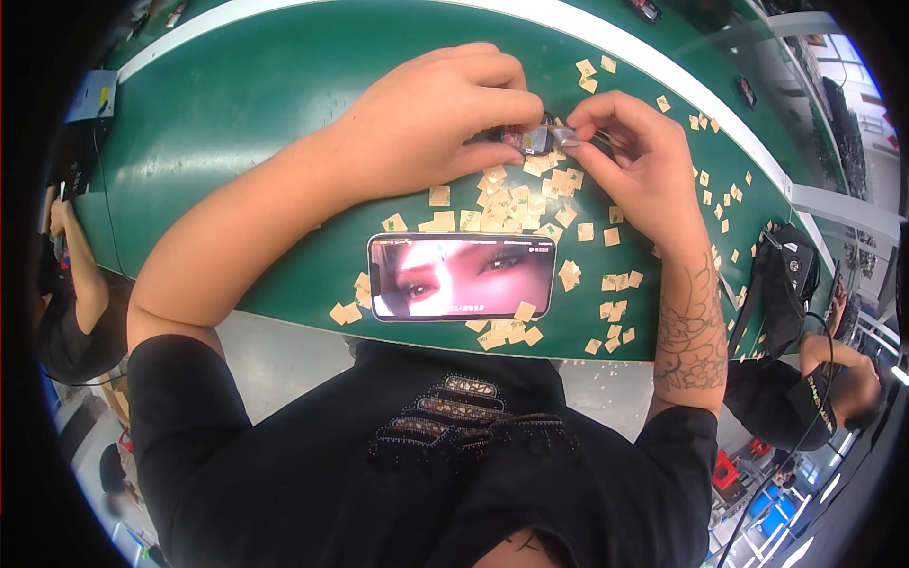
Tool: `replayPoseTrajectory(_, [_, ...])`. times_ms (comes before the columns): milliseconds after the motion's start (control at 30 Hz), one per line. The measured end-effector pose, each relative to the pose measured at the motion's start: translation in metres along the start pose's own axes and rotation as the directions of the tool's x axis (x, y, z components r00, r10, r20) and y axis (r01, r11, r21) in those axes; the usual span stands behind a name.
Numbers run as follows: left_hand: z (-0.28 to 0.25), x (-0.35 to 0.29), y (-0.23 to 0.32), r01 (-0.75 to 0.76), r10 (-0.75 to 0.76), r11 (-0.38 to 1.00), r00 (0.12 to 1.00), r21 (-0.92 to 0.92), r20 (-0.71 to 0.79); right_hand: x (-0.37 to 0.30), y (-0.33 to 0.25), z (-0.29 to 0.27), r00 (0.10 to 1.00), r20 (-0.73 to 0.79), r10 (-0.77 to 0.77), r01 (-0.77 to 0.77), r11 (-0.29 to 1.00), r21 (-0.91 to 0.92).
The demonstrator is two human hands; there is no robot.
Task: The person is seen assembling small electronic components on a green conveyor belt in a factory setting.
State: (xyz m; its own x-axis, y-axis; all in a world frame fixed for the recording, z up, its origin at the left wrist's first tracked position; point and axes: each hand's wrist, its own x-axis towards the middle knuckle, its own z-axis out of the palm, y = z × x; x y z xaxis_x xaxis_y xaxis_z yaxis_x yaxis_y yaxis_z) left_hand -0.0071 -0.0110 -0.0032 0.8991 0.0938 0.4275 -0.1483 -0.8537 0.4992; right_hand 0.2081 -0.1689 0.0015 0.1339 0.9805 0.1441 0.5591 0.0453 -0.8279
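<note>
A small dark device point(539, 141) with a grey, glossy face is gripped between the thumb and curled fingers of my left hand point(440, 118). Much of it is hidden behind those fingers, so its exact kind does not show. From its right end a small silvery tab point(565, 137) sticks out, pinched by the thumb and forefinger of my right hand point(639, 156). Both hands are close together over the far half of the table. Right below them lies a loose pile of small tan paper squares point(511, 206), some with green marks.
On the green table point(237, 123), a phone point(462, 276) playing a video lies close to me, one paper square on its lower edge. More squares scatter to the right. A white rail point(653, 66) borders the far side. A black bag point(784, 275) rests at right; other people sit at both sides.
</note>
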Motion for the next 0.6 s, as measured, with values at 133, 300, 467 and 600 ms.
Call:
replayPoseTrajectory(133, [0.000,0.001,0.004,0.005,-0.005,1.000,1.000,0.021,-0.022,0.000,-0.007,0.001,0.995,-0.002,-0.098,0.098,0.995,-0.026])
replayPoseTrajectory(300, [-0.001,0.000,0.006,0.049,-0.048,0.999,0.998,0.016,-0.028,-0.004,-0.016,-0.001,0.993,0.080,0.086,-0.085,0.996,-0.016])
replayPoseTrajectory(467, [0.000,0.000,0.001,-0.006,0.007,0.999,0.999,0.031,-0.032,-0.005,-0.016,0.008,0.998,-0.025,0.050,-0.044,0.978,0.202])
replayPoseTrajectory(600, [0.000,0.000,0.001,-0.019,0.020,0.999,0.999,0.036,-0.030,-0.003,-0.019,0.009,0.999,-0.030,0.043,-0.035,0.972,0.230])
